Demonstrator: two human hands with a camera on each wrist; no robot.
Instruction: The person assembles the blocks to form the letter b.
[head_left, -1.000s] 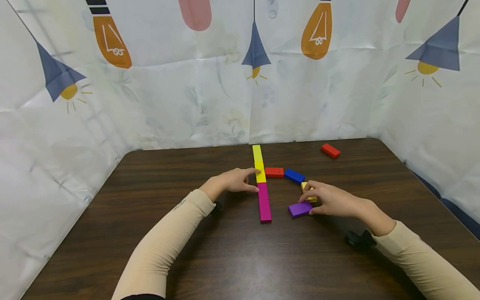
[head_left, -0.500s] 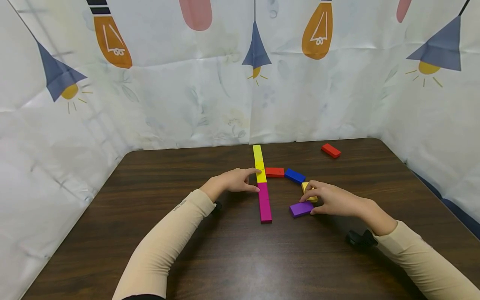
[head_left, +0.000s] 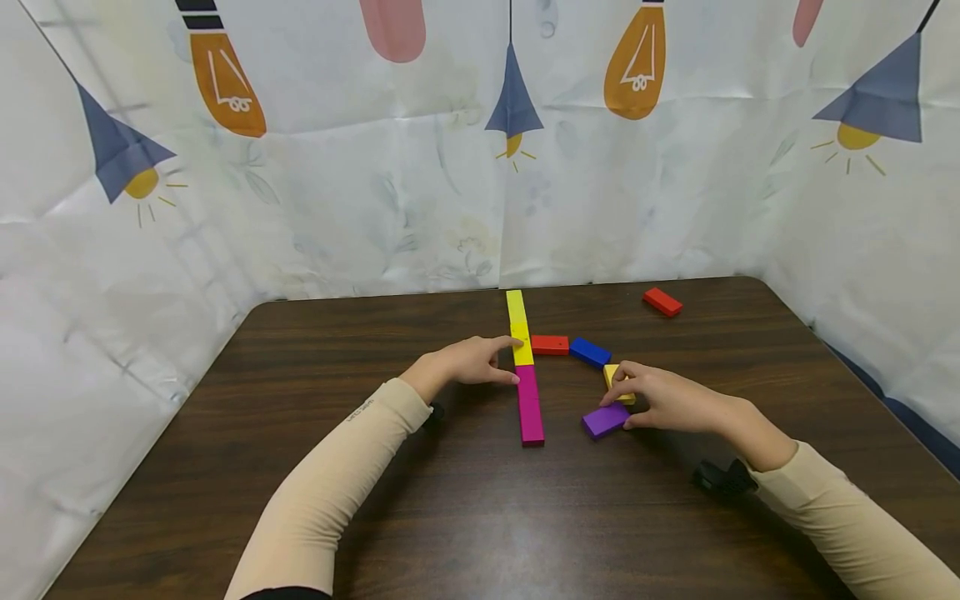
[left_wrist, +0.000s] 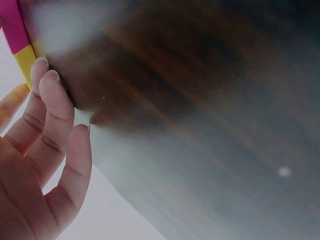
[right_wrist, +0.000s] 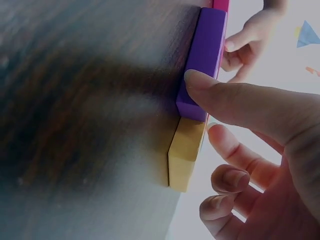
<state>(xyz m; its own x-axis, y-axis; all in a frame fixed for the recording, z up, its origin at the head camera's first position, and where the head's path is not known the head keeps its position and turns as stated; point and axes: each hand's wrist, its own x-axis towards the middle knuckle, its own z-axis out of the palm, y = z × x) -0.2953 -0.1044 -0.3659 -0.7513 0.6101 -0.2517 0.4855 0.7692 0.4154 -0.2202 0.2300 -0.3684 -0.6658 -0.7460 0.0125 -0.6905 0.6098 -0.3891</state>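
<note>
In the head view, a straight row of yellow blocks (head_left: 517,310) and magenta blocks (head_left: 529,407) runs front to back. My left hand (head_left: 471,360) lies at its left side; the index fingertip touches a yellow block and the thumb tip meets the magenta part. A purple block (head_left: 606,420) lies flat and slanted, and my right hand (head_left: 667,402) pinches it between thumb and index finger. In the right wrist view, the thumb presses the purple block (right_wrist: 206,50), whose end meets a light-yellow block (right_wrist: 186,150). A red block (head_left: 550,345) and a blue block (head_left: 590,352) continue the curve from the row.
Another red block (head_left: 662,302) lies apart near the back right of the dark wooden table (head_left: 390,517). Behind the table hangs a white cloth (head_left: 337,192) printed with lamps and bulbs.
The purple block has slid slightly right and turned, its left end swinging nearer the front. My right fingers have shifted a little right with it. The left hand stays on the row.
</note>
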